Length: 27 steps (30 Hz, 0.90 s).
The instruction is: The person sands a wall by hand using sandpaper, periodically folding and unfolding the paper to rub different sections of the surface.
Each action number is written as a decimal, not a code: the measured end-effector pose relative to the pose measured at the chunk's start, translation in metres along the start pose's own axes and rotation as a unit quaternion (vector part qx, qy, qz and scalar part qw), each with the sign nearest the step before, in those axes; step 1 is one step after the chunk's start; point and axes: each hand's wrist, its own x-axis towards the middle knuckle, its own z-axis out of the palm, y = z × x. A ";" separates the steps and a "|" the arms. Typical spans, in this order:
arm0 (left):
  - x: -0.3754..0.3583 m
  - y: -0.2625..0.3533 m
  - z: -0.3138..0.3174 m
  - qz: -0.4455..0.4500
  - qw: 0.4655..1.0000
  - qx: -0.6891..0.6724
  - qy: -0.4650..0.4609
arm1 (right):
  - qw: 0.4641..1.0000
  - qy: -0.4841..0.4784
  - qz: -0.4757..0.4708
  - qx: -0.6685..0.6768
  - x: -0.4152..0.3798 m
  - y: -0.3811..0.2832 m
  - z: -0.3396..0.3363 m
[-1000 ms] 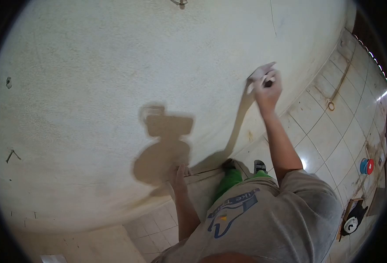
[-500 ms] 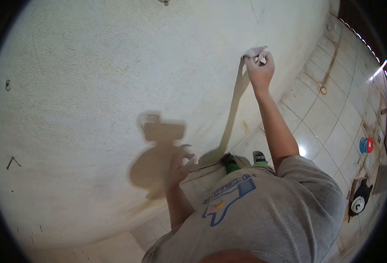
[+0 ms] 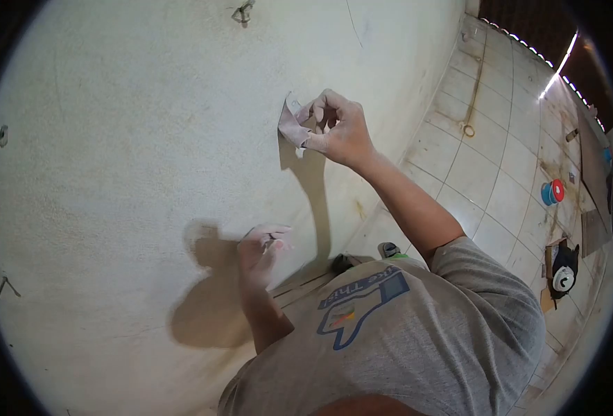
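Note:
My right hand (image 3: 338, 128) pinches a bent, dust-covered piece of sandpaper (image 3: 292, 128) between thumb and fingers. One edge of the sandpaper meets the pale, rough wall (image 3: 140, 125), or comes very close to it. Lower down, my left hand (image 3: 259, 253) is near the wall with its fingers loosely curled and a gap between thumb and forefinger. No object shows in it, though its palm is partly hidden and slightly blurred. Whitish dust coats the fingers of both hands.
Fixings stick out of the wall at the top (image 3: 243, 12) and lower left (image 3: 7, 286). On the tiled floor (image 3: 487, 173) to the right lie a red-and-blue round object (image 3: 553, 192) and a dark item with a white round part (image 3: 563, 277). My shoes are below.
My right hand has moved left along the wall with the sandpaper, which now shows more of its face. My left hand has shifted slightly left. The whole view has turned a little.

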 end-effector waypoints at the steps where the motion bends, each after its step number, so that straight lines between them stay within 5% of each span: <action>1: 0.005 0.014 -0.001 0.013 0.999 -0.034 -0.004 | 1.000 0.016 -0.003 -0.003 -0.002 -0.001 0.004; 4: 0.008 0.029 -0.005 0.041 0.998 -0.028 -0.024 | 0.998 0.035 -0.055 0.005 -0.026 -0.007 0.031; 7: 0.004 0.030 -0.011 0.032 0.998 -0.042 -0.039 | 0.977 -0.056 -0.193 -0.071 -0.042 -0.008 0.042; 8: 0.002 0.030 -0.011 0.026 0.997 -0.059 -0.042 | 0.979 -0.003 -0.187 -0.086 -0.036 -0.007 0.039; 10: -0.002 0.023 -0.015 0.016 0.997 -0.075 -0.030 | 0.973 0.104 -0.170 -0.112 -0.014 0.002 0.026; 12: -0.009 0.018 -0.020 0.009 0.994 -0.105 -0.031 | 0.963 0.269 0.016 0.008 0.021 0.032 0.003; 14: -0.012 0.016 -0.023 0.012 0.988 -0.149 -0.045 | 0.937 0.337 0.088 0.004 0.052 0.039 -0.021; 19: -0.004 0.012 -0.021 0.006 0.992 -0.114 -0.049 | 0.979 0.175 -0.071 -0.073 0.007 -0.011 0.050; 21: 0.001 0.021 -0.019 -0.005 0.993 -0.093 -0.066 | 0.955 -0.002 -0.283 -0.085 -0.019 -0.039 0.066; 24: 0.006 0.027 -0.028 0.033 0.990 -0.060 -0.120 | 0.949 0.030 -0.269 -0.159 0.003 -0.015 0.032; 27: 0.004 0.027 -0.024 0.028 0.991 -0.058 -0.120 | 0.955 0.206 -0.070 -0.199 0.047 0.042 -0.022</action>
